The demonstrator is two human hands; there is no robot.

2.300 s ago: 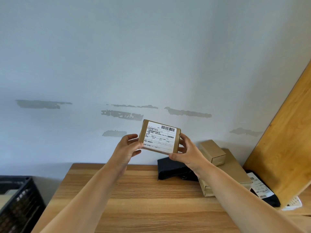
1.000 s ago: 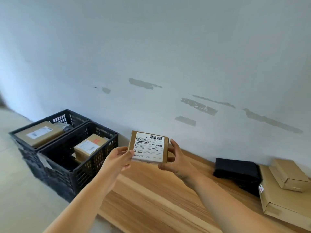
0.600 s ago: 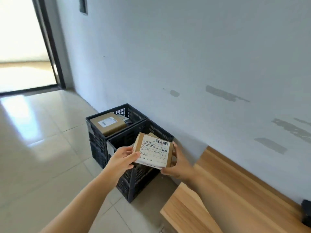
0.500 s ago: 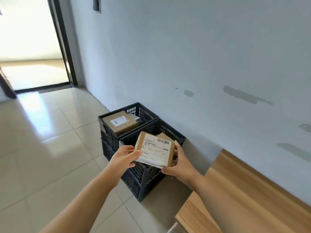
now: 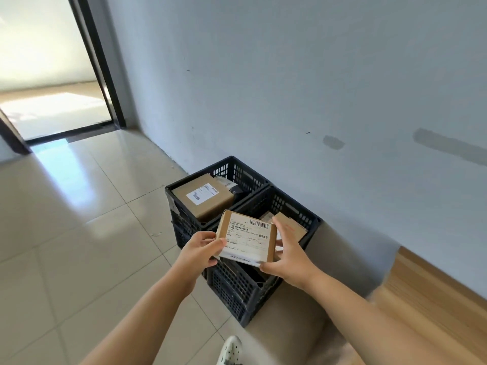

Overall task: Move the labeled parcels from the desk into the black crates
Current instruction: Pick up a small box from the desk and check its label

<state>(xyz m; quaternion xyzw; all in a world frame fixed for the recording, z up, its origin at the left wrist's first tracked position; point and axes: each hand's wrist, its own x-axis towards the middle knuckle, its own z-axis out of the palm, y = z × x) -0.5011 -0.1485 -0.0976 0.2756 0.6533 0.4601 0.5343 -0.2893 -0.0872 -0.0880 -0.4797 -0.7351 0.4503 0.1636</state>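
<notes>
I hold a small brown parcel (image 5: 246, 238) with a white barcode label, face up, above the near black crate (image 5: 242, 293). My left hand (image 5: 199, 250) grips its left edge and my right hand (image 5: 288, 255) grips its right side and lower corner. Under it, inside the near crate, another brown parcel (image 5: 291, 225) shows partly. The far black crate (image 5: 232, 168) stands against the wall and holds a large labeled brown box (image 5: 204, 197) with a dark item behind it.
Both crates stand on a tiled floor (image 5: 79, 233) beside a grey wall. The wooden desk (image 5: 432, 293) edge lies at the lower right. An open doorway (image 5: 52, 75) is at the upper left. A white shoe (image 5: 230, 351) shows at the bottom.
The view swung left from the desk to the crates. Both hands carried the parcel along, and it now hangs lower and closer over the near crate.
</notes>
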